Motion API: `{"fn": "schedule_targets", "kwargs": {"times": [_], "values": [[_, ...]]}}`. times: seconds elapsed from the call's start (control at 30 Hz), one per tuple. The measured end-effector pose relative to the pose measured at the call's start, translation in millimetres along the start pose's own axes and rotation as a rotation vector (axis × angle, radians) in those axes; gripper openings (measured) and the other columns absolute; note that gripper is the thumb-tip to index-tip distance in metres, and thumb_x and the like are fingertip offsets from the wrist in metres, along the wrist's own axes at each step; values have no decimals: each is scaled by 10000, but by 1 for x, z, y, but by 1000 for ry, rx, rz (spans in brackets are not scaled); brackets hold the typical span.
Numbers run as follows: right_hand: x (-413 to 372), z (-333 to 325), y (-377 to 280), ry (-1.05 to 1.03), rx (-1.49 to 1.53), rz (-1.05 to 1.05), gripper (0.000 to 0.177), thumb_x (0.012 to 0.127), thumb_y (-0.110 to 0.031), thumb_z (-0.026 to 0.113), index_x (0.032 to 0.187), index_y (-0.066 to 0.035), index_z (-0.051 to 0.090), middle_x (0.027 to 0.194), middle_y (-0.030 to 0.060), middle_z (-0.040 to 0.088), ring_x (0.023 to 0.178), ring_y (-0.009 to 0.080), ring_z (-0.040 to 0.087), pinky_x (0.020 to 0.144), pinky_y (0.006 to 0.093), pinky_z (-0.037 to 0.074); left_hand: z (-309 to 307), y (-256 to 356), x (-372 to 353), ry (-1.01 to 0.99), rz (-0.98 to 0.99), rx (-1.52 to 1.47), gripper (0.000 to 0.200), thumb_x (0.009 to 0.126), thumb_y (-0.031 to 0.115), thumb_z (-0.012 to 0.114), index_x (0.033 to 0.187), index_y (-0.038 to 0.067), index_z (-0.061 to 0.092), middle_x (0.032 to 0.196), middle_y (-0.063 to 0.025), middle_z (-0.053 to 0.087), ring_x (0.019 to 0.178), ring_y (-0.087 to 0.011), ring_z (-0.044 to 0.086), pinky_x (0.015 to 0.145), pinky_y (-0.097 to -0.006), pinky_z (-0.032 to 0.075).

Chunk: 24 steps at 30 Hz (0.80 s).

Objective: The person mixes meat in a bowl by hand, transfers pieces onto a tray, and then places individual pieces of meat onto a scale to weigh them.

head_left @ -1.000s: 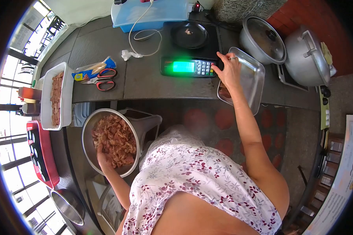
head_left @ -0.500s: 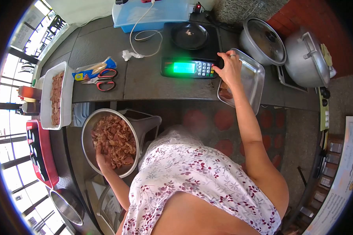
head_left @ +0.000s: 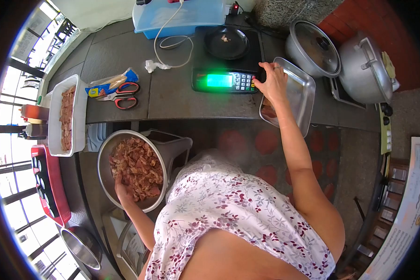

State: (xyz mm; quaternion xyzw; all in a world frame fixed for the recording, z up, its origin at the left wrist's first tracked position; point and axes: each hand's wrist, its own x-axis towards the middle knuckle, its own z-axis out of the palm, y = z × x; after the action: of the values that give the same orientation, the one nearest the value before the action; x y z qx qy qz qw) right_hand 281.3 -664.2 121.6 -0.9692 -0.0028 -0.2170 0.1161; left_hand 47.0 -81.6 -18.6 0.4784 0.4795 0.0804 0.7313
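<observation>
My right hand (head_left: pixel 276 84) is at the right end of a digital kitchen scale (head_left: pixel 200 84), its thumb at the lit keypad and its fingers spread along the scale's edge. A black plate (head_left: pixel 214 44) with a small scrap on it rests on the scale. Below that hand lies a metal tray (head_left: pixel 304 100) with a piece of meat (head_left: pixel 269 110) in it. My left hand (head_left: pixel 123 190) reaches into a large steel bowl (head_left: pixel 103 161) of sliced raw meat (head_left: pixel 137 168). Its fingertips are hidden against the meat, so their grip does not show.
Left on the counter are scissors (head_left: pixel 121 95), a pack of skewers (head_left: pixel 112 84) and a white container (head_left: pixel 81 116) of meat. A white cable (head_left: pixel 158 44) runs beside the scale. Large pots (head_left: pixel 312 51) stand at the right; a red tray (head_left: pixel 56 186) sits far left.
My left hand has shifted very slightly at the meat in the bowl. The right hand stays at the scale's keypad.
</observation>
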Motion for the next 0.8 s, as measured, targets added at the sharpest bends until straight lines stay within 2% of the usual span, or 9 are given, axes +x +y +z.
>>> {"fn": "schedule_targets", "kwargs": {"times": [0.23, 0.4, 0.53, 0.6, 0.63, 0.7, 0.77, 0.8], "values": [[4, -2, -1, -17, -32, 0, 488, 661, -265, 792, 1097, -133, 615, 1090, 104, 553, 1067, 289, 495, 871, 434, 381, -7, -1, 6, -34, -8, -6, 336, 954, 222, 511, 1256, 76, 533, 1135, -58, 584, 896, -155, 559, 819, -298, 476], [9, -5, -2, -78, -69, -2, 475, 653, -262, 795, 1076, -124, 628, 1122, 101, 537, 1062, 291, 496, 865, 435, 394, -9, -2, 7, -35, -21, -34, 375, 943, 219, 531, 1298, 98, 513, 1153, -46, 582, 921, -157, 551, 848, -306, 462], [19, -5, -6, -49, -61, 3, 459, 662, -240, 785, 1081, -126, 636, 1120, 99, 529, 1057, 288, 497, 869, 426, 398, -13, -3, 6, -31, -12, -37, 395, 938, 215, 541, 1313, 99, 502, 1167, -49, 580, 923, -158, 550, 843, -301, 466], [31, -1, -17, 156, 47, -98, 408, 691, -152, 749, 1086, -147, 646, 1094, 77, 529, 1044, 287, 512, 866, 429, 404, -11, -2, 6, -40, -19, -21, 388, 939, 213, 538, 1309, 99, 504, 1173, -55, 580, 922, -163, 555, 838, -305, 471], [38, 1, -24, 155, 48, -97, 408, 691, -152, 749, 1086, -147, 646, 1094, 77, 529, 1044, 287, 512, 866, 429, 404, -10, -2, 6, -39, -20, -19, 388, 939, 213, 538, 1309, 99, 504, 1173, -55, 580, 922, -163, 555, 838, -305, 471], [49, 7, -37, 141, 36, -290, 367, 711, -117, 720, 1073, -150, 667, 1083, 79, 528, 1033, 283, 514, 876, 409, 399, -8, -1, 6, -28, -20, -39, 386, 945, 221, 530, 1309, 96, 502, 1165, -49, 586, 921, -166, 562, 835, -308, 470], [57, 17, -42, 86, 13, -401, 142, 701, -112, 708, 842, -98, 702, 978, 53, 548, 954, 242, 503, 856, 375, 387, -13, -3, 14, -38, -21, -44, 387, 948, 228, 526, 1310, 95, 500, 1158, -44, 591, 920, -165, 565, 829, -304, 471], [58, 14, -48, 115, 9, -445, 109, 694, -118, 708, 798, -91, 688, 947, 51, 551, 933, 240, 503, 841, 381, 387, -9, 1, 12, -47, -22, -55, 388, 950, 235, 522, 1311, 94, 498, 1152, -39, 597, 919, -165, 568, 822, -299, 472]]}}
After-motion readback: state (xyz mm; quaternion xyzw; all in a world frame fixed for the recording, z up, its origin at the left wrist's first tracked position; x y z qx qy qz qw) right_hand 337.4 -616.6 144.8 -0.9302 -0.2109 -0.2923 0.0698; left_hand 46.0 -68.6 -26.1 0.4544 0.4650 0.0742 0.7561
